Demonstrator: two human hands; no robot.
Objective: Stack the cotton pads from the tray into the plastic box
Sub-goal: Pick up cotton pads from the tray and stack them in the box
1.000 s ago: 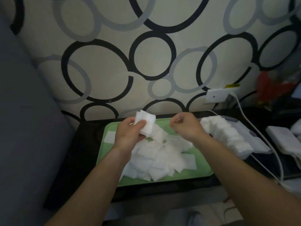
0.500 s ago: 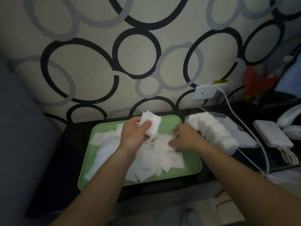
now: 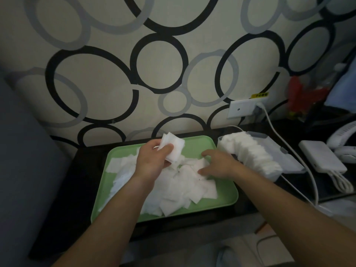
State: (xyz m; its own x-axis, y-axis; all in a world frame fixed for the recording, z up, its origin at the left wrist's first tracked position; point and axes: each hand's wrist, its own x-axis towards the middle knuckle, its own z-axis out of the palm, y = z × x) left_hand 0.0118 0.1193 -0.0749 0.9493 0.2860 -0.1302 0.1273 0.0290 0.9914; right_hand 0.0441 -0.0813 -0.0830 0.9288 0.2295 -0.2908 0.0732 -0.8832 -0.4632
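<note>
Over the green tray (image 3: 221, 197) at frame centre, our left hand (image 3: 152, 160) pinches a stack of cotton pads (image 3: 174, 146); our right hand (image 3: 219, 164) touches the loose pile (image 3: 179, 191), grip unclear to us. Just right sits the plastic box (image 3: 285, 158), pad-filled.

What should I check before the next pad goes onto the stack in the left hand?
1. Left hand grips its stack of pads: ok.
2. Right hand is on the loose pads in the tray: ok.
3. Right hand has one pad pinched: cannot tell.
4. Plastic box is open beside the tray: ok.
5. Box has room beyond its row of pads: cannot tell.
</note>
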